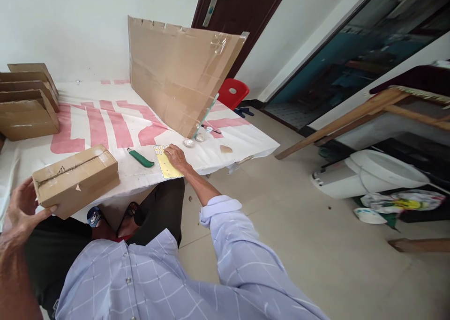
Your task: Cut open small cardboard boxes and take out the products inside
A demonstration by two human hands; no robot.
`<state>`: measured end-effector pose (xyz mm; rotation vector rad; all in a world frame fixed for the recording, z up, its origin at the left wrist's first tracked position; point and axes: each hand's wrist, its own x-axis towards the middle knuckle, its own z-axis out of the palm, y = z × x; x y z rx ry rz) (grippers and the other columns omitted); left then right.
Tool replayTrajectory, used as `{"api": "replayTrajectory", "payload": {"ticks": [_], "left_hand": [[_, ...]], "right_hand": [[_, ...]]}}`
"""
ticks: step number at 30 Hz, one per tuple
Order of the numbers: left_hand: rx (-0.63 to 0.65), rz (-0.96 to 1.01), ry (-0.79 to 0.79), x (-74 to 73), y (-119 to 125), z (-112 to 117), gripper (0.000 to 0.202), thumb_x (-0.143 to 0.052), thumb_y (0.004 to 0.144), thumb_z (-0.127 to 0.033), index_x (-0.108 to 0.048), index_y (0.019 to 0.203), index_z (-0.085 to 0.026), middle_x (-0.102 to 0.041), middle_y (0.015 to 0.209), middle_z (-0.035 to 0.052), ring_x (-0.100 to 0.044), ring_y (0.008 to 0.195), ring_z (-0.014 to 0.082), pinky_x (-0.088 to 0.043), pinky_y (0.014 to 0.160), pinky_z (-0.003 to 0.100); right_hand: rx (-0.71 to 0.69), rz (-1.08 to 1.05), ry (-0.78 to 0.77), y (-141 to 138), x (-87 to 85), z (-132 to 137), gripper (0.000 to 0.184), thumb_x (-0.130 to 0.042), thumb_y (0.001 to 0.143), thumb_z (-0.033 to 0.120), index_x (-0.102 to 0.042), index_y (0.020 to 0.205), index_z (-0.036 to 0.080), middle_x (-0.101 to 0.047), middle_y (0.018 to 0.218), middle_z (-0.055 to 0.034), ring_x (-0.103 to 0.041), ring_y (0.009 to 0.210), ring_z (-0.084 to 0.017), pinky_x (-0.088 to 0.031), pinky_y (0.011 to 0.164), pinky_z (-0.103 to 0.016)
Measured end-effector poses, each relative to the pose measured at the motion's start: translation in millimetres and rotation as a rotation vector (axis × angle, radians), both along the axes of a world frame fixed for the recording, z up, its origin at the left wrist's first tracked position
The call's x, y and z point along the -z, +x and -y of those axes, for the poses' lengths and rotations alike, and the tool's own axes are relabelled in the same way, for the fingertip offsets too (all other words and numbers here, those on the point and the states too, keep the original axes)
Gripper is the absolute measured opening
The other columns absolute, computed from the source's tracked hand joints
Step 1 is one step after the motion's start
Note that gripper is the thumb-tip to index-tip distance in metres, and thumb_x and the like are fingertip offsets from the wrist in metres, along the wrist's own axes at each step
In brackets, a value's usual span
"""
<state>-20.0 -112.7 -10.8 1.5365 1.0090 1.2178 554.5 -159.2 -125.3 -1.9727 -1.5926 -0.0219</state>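
On the left, my left hand grips the end of a taped cardboard box, thumb in front and fingers behind. The box lies at the table's near edge, with a small torn flap on its front side. My right hand has its fingers curled down on a yellow sheet with small white rectangles along its top, perhaps stickers; the fingertips are partly hidden. Between the box and the sheet lies a green utility knife.
A large cardboard panel stands upright on the white-and-pink covered table. Beside its lower corner are rolls of clear tape. Several cardboard boxes stand at far left. A red chair is behind; a white bucket lies right.
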Motion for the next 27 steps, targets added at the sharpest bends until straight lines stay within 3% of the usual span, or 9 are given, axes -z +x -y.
{"api": "replayTrajectory", "payload": {"ticks": [6, 11, 15, 20, 27], "left_hand": [[-0.017, -0.031, 0.05, 0.1, 3, -3, 0.131, -0.114, 0.022, -0.031, -0.063, 0.142, -0.033, -0.064, 0.162, 0.0107, -0.058, 0.149, 0.0417, -0.062, 0.111, 0.052], [-0.08, -0.002, 0.023, -3.0, 5, -4, 0.129, -0.113, 0.02, -0.028, -0.061, 0.138, -0.028, -0.071, 0.145, 0.0109, -0.064, 0.138, 0.0378, -0.064, 0.102, 0.044], [-0.072, 0.076, 0.004, -3.0, -10, -10, 0.121, -0.113, 0.029, -0.036, -0.062, 0.138, -0.026, -0.075, 0.135, 0.0111, -0.066, 0.134, 0.0373, -0.062, 0.105, 0.043], [-0.025, 0.139, -0.031, -1.1, -37, -21, 0.105, -0.108, 0.036, -0.05, -0.069, 0.13, -0.027, -0.079, 0.118, 0.0086, -0.075, 0.112, 0.0347, -0.064, 0.094, 0.04], [-0.01, 0.147, 0.013, 2.2, -55, -28, 0.083, -0.095, 0.048, -0.061, -0.074, 0.122, -0.029, -0.077, 0.13, 0.01, -0.074, 0.117, 0.0324, -0.061, 0.104, 0.043]], "right_hand": [[-0.031, 0.056, -0.029, -5, -3.5, 6, 0.037, -0.048, 0.113, 0.028, -0.075, 0.09, 0.022, -0.069, 0.1, -0.0115, -0.058, 0.1, -0.026, -0.05, 0.094, -0.038], [-0.048, 0.104, -0.062, -7, -6.3, 18, 0.026, -0.056, 0.111, 0.026, -0.078, 0.096, 0.022, -0.071, 0.117, -0.0133, -0.056, 0.107, -0.028, -0.049, 0.095, -0.039], [-0.032, 0.127, -0.059, -14, -4.6, 23, 0.022, -0.058, 0.108, 0.023, -0.079, 0.1, 0.021, -0.072, 0.121, -0.0161, -0.056, 0.107, -0.03, -0.048, 0.097, -0.042], [-0.017, 0.115, -0.045, -21, 2.3, 22, 0.027, -0.052, 0.106, 0.022, -0.079, 0.103, 0.02, -0.072, 0.121, -0.0185, -0.055, 0.107, -0.032, -0.047, 0.097, -0.045], [0.001, 0.109, -0.036, -19, 11.0, 23, 0.033, -0.048, 0.105, 0.024, -0.08, 0.109, 0.019, -0.073, 0.126, -0.0223, -0.058, 0.112, -0.036, -0.047, 0.097, -0.05]]}}
